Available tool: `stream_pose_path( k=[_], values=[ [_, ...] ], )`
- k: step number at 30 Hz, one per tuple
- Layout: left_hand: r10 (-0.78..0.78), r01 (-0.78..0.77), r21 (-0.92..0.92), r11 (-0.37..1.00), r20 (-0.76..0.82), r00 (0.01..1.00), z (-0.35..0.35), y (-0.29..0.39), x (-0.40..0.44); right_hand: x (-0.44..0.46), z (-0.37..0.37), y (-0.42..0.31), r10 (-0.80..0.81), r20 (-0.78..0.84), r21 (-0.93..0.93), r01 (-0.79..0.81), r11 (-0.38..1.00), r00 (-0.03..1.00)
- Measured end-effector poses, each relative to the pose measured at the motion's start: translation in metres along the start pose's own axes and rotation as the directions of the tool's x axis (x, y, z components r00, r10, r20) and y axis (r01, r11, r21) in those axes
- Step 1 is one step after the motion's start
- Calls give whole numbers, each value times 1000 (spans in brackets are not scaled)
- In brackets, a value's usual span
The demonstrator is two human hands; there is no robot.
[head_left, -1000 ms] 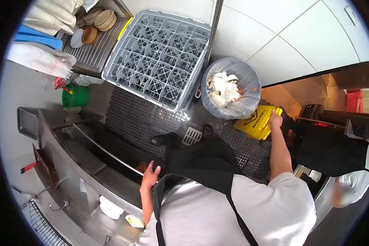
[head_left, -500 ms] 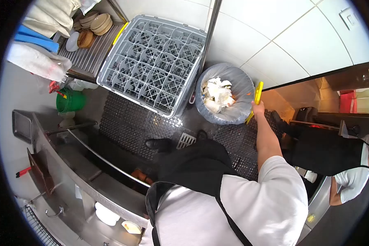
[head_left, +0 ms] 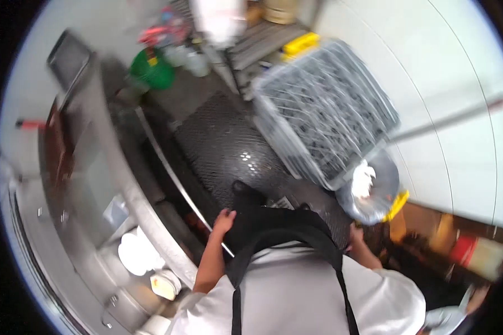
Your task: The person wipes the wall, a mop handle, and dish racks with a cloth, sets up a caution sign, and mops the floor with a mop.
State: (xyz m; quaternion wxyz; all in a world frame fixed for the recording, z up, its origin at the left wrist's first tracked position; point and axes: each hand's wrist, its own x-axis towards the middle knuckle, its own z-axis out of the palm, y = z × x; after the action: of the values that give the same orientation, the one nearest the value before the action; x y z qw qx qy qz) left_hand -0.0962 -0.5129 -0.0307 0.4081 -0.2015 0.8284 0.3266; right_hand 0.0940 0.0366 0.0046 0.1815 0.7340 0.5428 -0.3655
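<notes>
One black apron (head_left: 285,226) separates the person's left hand (head_left: 224,222) from the right hand (head_left: 356,237). The left hangs beside a metal rail (head_left: 178,185), thumb and fingers slightly apart. The right, blurred, is near the lined bin (head_left: 387,174), and whether its fingers are spread or closed cannot be told. A yellow sign (head_left: 397,206) shows at the bin's edge, apart from that hand. A gray rack (head_left: 330,106) stands just beside the bin, which holds white scraps (head_left: 364,180).

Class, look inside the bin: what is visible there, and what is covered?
White waste shows inside the bin; blur hides its details. Whatever lies beneath that waste is covered.
</notes>
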Motion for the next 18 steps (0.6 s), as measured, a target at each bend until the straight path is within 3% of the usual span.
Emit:
stream_pose_path(
  k=[1,2,3,4,5,7,9,10,11,14,15,18],
  values=[
    [53,-53,-4,999,70,996,-15,21,0,29,30,13,79,273,-132,-44,990,959],
    [115,-116,-4,993,146,983,-24,40,-2,13,67,1,-71,568,-135,178,975,820],
    [141,-163,93,982,203,969,-26,47,1,-3,105,-11,-234,818,22,379,925,525],
    [160,-214,192,958,265,951,-26,53,4,-16,143,-22,-342,919,234,424,875,197],
    [136,-231,258,938,338,931,-30,61,5,-56,152,-53,-288,946,236,294,926,148],
    [120,-319,353,880,484,867,-40,63,25,-159,152,-134,-115,949,93,89,992,295],
    [130,-453,386,804,628,767,-21,33,76,-244,168,-200,-8,918,-30,87,996,397],
    [103,-467,391,793,670,736,-29,34,87,-276,182,-226,22,899,-112,183,977,437],
    [80,-457,385,802,688,721,-41,38,96,-286,200,-248,28,904,-220,410,885,426],
    [39,-386,363,848,684,728,-79,54,123,-293,280,-288,-149,829,-385,743,547,539],
    [37,-364,352,862,673,739,-96,63,133,-301,300,-305,-133,884,-294,755,586,448],
    [50,-308,323,895,614,788,-149,77,180,-315,354,-360,-331,829,-318,867,383,450]
  ],
)
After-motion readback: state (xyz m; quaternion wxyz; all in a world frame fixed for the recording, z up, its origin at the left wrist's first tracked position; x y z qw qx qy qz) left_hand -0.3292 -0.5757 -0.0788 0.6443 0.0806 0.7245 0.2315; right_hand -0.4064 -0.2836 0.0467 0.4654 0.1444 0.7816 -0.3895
